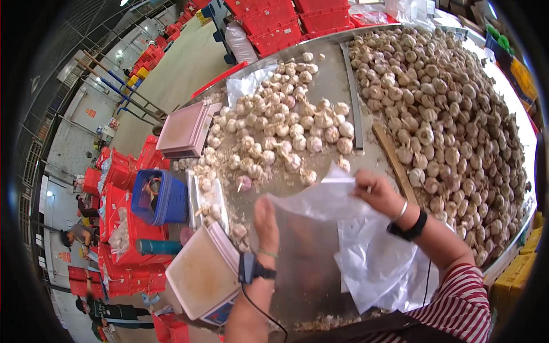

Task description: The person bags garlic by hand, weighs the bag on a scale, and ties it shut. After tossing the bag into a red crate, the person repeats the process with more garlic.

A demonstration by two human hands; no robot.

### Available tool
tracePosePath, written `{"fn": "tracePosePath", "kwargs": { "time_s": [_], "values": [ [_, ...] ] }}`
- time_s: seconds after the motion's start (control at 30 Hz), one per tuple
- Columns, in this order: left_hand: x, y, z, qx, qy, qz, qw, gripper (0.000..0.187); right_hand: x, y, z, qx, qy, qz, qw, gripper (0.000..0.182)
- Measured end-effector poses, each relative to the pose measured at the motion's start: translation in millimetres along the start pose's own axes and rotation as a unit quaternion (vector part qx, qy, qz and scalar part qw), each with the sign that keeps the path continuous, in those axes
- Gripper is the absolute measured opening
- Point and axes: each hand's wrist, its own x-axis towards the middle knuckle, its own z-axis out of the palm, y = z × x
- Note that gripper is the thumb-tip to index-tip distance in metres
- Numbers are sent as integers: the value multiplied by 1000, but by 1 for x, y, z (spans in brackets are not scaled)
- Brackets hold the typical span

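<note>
A clear plastic bag (pixel 317 199) stretches between my two hands above the metal table. My right hand (pixel 377 194) pinches its upper right edge. At the bag's left corner is my left hand (pixel 266 226), upright and slightly blurred, with its fingers closed on the film. Under my right forearm lies a stack of clear plastic bags (pixel 380 260). Beyond my hands a loose pile of pale garlic bulbs (pixel 280 123) spreads over the table. A scale (pixel 203 271) with a beige top stands just left of my left wrist.
A metal bar (pixel 351 97) and a wooden strip (pixel 394 163) border a large garlic heap (pixel 446 114) at right. At left are a second pink scale (pixel 184 128), a blue basket (pixel 160 197) and a teal bottle (pixel 159 247). Red crates (pixel 266 26) stand behind; people are far left.
</note>
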Motion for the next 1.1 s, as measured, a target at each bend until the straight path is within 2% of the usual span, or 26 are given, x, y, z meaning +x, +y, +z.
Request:
{"fn": "tracePosePath", "kwargs": {
  "time_s": [0.07, 0.1, 0.13, 0.17, 0.2, 0.23, 0.3, 0.33, 0.37, 0.4, 0.47, 0.5, 0.53, 0.6, 0.63, 0.73, 0.8, 0.83, 0.87, 0.93, 1.03, 1.1],
  "values": [
    [76, -53, -12, 160, 51, 85, 982, 45, 58, 29, -28, -78, 41, -59, 994, 25],
    [98, -33, -14, 212, 57, 3, 976, 42, 82, 52, -43, -44, 10, 0, 999, 17],
    [135, -69, -26, 301, 82, 65, 948, 43, 108, 74, -52, -22, 23, -18, 999, 15],
    [161, -87, -32, 364, 102, 43, 925, 46, 130, 103, -60, 74, 24, 84, 993, 10],
    [182, -99, -37, 426, 121, 20, 896, 49, 151, 143, -65, 124, 53, 136, 981, 10],
    [199, -106, -41, 426, 127, 20, 896, 49, 168, 163, -66, 91, 71, 136, 984, 10],
    [224, -119, -46, 422, 43, -8, 905, 53, 195, 203, -64, 63, 86, 137, 985, 12],
    [233, -126, -46, 427, 42, -12, 903, 53, 204, 225, -60, -58, 54, 144, 986, 15],
    [241, -132, -46, 386, -18, 25, 922, 53, 210, 240, -54, -176, 22, 151, 973, 18],
    [247, -138, -45, 342, -80, 60, 934, 53, 217, 255, -50, -169, 19, 159, 973, 18],
    [256, -137, -39, 307, -115, 73, 942, 51, 229, 254, -38, -188, -200, 206, 939, 20],
    [253, -128, -30, 279, -142, 75, 947, 51, 222, 234, -32, -93, -196, 254, 943, 19],
    [248, -124, -21, 249, -167, 77, 951, 51, 213, 233, -21, -94, -199, 260, 940, 19],
    [238, -126, -5, 238, -148, 93, 956, 51, 197, 235, -4, -83, -147, 203, 965, 19],
    [232, -124, 2, 213, -121, 91, 965, 50, 190, 240, 6, -25, -148, 224, 963, 18],
    [210, -126, 15, 182, -83, 110, 974, 44, 162, 222, 36, 21, -167, 295, 940, 18],
    [185, -116, 22, 209, -109, 136, 962, 40, 139, 224, 67, 14, -164, 241, 956, 17],
    [172, -117, 28, 188, -82, 135, 970, 36, 134, 192, 73, -52, -167, 258, 950, 17],
    [160, -113, 31, 186, -84, 128, 970, 36, 126, 179, 84, -51, -170, 264, 948, 17],
    [135, -108, 33, 184, -50, 85, 978, 33, 108, 158, 101, -125, -94, 214, 964, 17],
    [102, -115, 35, 187, -38, 86, 978, 31, 92, 130, 118, -97, -112, 282, 948, 18],
    [85, -114, 30, 193, -31, 85, 977, 32, 82, 113, 122, -91, -119, 280, 948, 19]
  ]
}}
